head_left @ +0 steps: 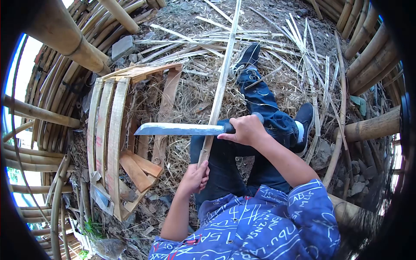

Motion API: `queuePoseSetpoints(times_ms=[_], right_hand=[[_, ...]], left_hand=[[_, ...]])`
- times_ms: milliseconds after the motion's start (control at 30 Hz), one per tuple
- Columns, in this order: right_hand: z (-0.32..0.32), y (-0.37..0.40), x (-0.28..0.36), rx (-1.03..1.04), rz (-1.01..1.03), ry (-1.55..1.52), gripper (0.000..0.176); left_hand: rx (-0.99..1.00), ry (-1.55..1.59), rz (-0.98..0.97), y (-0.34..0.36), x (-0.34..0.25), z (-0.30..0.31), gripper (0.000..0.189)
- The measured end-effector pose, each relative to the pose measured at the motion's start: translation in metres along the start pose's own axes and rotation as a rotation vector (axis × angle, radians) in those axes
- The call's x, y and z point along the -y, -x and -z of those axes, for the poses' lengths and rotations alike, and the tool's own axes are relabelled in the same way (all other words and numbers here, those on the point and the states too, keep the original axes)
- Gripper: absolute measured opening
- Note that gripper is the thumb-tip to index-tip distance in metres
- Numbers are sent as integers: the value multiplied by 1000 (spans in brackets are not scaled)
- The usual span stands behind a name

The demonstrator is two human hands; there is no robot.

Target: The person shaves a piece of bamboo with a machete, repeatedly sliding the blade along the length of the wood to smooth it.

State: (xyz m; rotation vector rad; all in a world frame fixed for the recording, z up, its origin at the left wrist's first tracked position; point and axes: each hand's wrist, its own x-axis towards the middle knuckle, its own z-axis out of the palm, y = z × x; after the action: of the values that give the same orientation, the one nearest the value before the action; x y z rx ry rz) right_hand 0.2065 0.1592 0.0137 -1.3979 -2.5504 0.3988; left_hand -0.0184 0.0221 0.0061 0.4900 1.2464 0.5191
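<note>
My right hand [248,130] is wrapped round the dark handle of a machete [182,129], whose long blade points left. The blade lies across a long, pale bamboo strip [223,82], overlapping it in this view. Low on that strip, my left hand [196,177] grips its near end with the fingers curled round it. From there the strip slants up and away past my knee, over the ground to the top of the view. My legs in dark jeans [260,97] are bent beneath the blade and strip.
To the left stands a wooden slatted crate [116,143] with loose board pieces [139,170] at its near end. Thin split strips [186,41] and curly shavings litter the ground ahead. Thick bamboo poles [71,41] rise at the left, with more bamboo poles [375,123] at the right.
</note>
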Motion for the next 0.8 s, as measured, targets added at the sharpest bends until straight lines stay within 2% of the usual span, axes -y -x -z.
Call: queuePoseSetpoints(times_ms=[133,233,367,467,533,700,800], right_hand=[[1,-7,-1,47,-4,38,75],[-1,-15,-12,-23,29,38,74],[3,-29,-36,-72,-163,103,75],[13,-45,-72,-65,-390,71,79],[15,-52,-101,-69,-469,57,80],[12,-52,-102,-57,-450,124,82],[0,-43,-92,-137,-491,-136,79]], left_hand=[[4,15,0,-3,1,1,45],[9,26,-1,-1,0,2,45],[22,46,0,0,3,4,44],[51,65,33,5,1,6,43],[60,59,36,5,-2,5,43],[94,114,87,5,-3,5,41],[31,18,15,8,0,0,38]])
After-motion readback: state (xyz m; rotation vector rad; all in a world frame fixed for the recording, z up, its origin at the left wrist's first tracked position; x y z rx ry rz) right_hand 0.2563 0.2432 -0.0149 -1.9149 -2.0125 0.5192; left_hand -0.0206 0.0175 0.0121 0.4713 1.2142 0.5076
